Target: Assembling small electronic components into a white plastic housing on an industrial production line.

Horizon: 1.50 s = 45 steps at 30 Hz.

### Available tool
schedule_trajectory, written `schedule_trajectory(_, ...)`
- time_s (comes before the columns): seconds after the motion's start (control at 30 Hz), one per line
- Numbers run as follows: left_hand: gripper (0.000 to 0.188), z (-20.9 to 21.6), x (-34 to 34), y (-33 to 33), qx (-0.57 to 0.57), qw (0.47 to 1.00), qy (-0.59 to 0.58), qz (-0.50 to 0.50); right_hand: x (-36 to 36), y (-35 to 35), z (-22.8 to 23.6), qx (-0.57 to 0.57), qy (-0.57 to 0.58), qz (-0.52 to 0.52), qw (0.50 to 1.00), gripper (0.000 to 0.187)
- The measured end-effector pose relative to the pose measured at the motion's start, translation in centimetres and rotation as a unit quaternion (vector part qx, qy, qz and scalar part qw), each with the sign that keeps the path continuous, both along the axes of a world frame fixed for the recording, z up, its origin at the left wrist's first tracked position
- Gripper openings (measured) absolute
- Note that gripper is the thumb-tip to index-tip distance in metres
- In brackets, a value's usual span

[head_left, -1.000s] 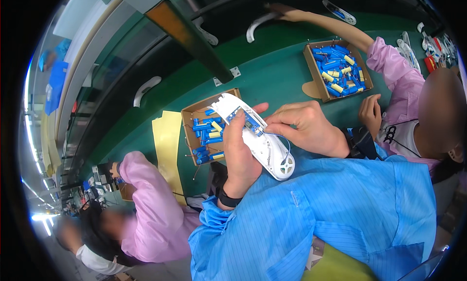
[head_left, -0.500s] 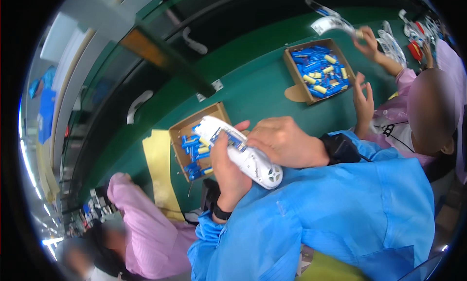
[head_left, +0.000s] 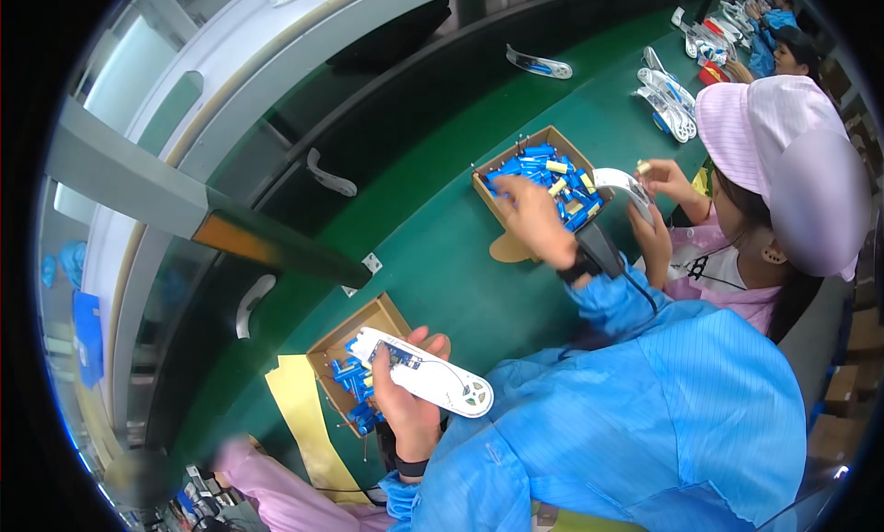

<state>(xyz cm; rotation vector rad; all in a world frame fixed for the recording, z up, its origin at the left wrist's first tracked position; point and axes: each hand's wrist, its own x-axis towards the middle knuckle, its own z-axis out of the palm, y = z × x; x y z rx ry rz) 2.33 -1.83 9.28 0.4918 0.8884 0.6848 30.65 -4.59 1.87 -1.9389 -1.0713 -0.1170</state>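
Note:
My left hand [head_left: 410,398] grips a white curved plastic housing [head_left: 447,385], thumb on top and fingers beneath. A blue circuit board [head_left: 391,355] sits in the housing near its narrower end, and round cut-outs mark the wide end. Under and beside that hand stands a cardboard box [head_left: 382,313] holding blue cylinders with wire leads. Farther off, my right hand [head_left: 537,221] reaches over a second cardboard box [head_left: 481,189] full of blue and yellow cylinders [head_left: 551,168]. Its fingertips point down at the cylinders and are partly hidden, so any grip is unclear.
To the right, a co-worker's hands [head_left: 656,221] hold another white housing [head_left: 619,182]. White housings [head_left: 668,99] are piled farther along the green bench [head_left: 433,256]. Several single housings lie on the dark belt [head_left: 285,191]. A grey post [head_left: 276,242] and yellow sheet [head_left: 308,421] are at left.
My right hand has left the housing and moved out to the far box. My left hand keeps hold of the housing. The view has shifted, and the co-worker's housing is now beside the box.

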Motion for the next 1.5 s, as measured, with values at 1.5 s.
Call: schedule_trajectory(1.5, 0.028, 3.5, 1.3, -1.2, 0.198, 0.980, 0.007, -0.015, -12.3, -0.4, 11.1, 0.124, 0.506, 0.344, 0.781, 0.028)
